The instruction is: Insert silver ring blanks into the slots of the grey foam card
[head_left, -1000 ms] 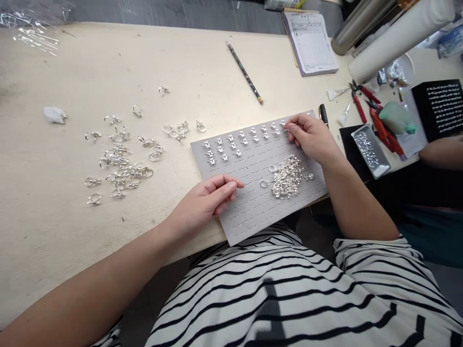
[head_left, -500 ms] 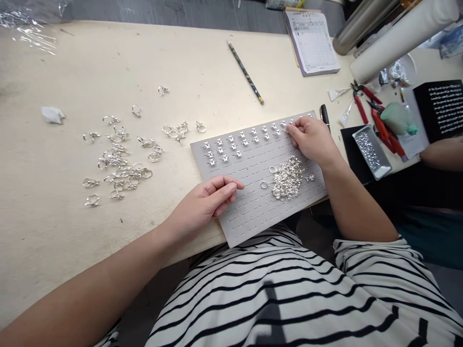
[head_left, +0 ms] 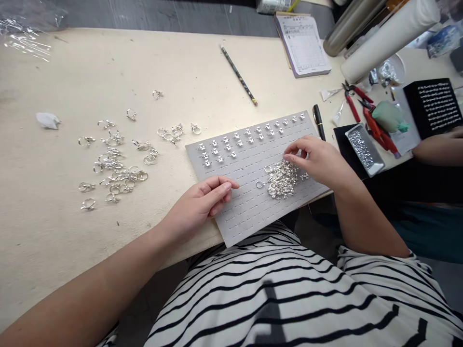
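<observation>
Rests left hand (head_left: 202, 203), with thumb to forefinger, on slotted board (head_left: 249, 212), perhaps for steadiness, and poises right hand (head_left: 318, 156), with grip unclear, over ring pile (head_left: 281, 182).

You were in what looked like a jewellery workshop, at a broad pale worktable (head_left: 181, 67). Silver-coloured rings (head_left: 125, 174) lay scattered on the left, and more were heaped on a grey slotted board (head_left: 246, 174), its upper slots partly filled with them. To the right were red-handled pliers (head_left: 351, 107), a shallow tray (head_left: 376, 169) of tiny shiny pieces (head_left: 361, 144) and a black pad (head_left: 414, 103) bearing neat rows of silvery items (head_left: 439, 101). A printed form pad (head_left: 304, 48) and a pencil (head_left: 238, 75) lay farther back. Another person's arm (head_left: 436, 150) showed at the right edge.
</observation>
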`<state>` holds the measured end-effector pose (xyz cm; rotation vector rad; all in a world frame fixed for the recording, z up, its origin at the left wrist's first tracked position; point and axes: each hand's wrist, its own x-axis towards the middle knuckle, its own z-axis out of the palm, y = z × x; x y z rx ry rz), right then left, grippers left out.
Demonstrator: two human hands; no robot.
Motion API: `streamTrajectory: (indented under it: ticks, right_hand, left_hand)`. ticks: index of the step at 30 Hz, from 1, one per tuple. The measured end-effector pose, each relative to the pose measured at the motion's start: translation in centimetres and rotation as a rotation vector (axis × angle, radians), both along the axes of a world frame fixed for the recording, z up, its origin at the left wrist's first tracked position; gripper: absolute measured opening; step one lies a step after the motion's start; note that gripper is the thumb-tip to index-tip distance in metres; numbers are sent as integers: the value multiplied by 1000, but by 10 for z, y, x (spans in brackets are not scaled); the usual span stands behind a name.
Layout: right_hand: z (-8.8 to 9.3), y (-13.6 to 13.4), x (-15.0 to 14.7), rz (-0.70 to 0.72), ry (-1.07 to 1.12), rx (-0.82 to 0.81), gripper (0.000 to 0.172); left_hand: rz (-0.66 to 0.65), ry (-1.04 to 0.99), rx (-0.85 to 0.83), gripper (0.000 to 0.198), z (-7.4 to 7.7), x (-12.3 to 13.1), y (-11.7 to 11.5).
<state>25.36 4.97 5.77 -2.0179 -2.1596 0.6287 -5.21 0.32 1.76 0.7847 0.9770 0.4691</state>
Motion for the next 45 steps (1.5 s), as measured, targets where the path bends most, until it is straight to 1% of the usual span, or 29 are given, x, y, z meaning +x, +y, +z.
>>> streamTrajectory:
  ticks: [3, 5, 8, 13, 17, 20, 22, 26, 30, 37, 43, 45]
  right_hand:
    - [-3, 1, 0, -35, 34, -28, 11]
    - [-5, 3, 0, -77, 69, 26, 12]
    - [-11, 7, 2, -102, 139, 118, 12]
    - [-26, 16, 12, -117, 245, 184, 7]
    - [-35, 24, 16, -140, 214, 305, 5]
    - [-42, 29, 16, -180, 214, 364, 5]
    - [-47, 33, 16, -201, 242, 377, 6]
    - [-56, 39, 16, -201, 279, 352, 9]
    - [-55, 39, 14, -212, 216, 352, 8]
    - [-50, 38, 11, -200, 181, 339, 6]
    - [-49, 37, 15, -147, 161, 325, 1]
    - [-49, 35, 17, -148, 168, 337, 3]
  left_hand:
    - [5, 0, 0, 29, 0, 0, 0]
    - [6, 4, 2, 29, 0, 1, 0]
    - [4, 5, 6, 29, 0, 0, 0]
    - [7, -3, 6, 30, -1, 0, 0]
    - [4, -2, 4, 30, -2, 0, 0]
    - [1, 1, 6, 31, -1, 1, 0]
    - [1, 7, 8, 30, -1, 0, 0]
    - [-6, 11, 13, 30, 0, -1, 0]
    - [-2, -7, 4, 29, -1, -1, 0]
    - [-2, -13, -6, 28, -1, -1, -1]
    - [3, -18, 1, 28, -3, -2, -2]
    - [5, -18, 5, 29, -3, -1, -2]
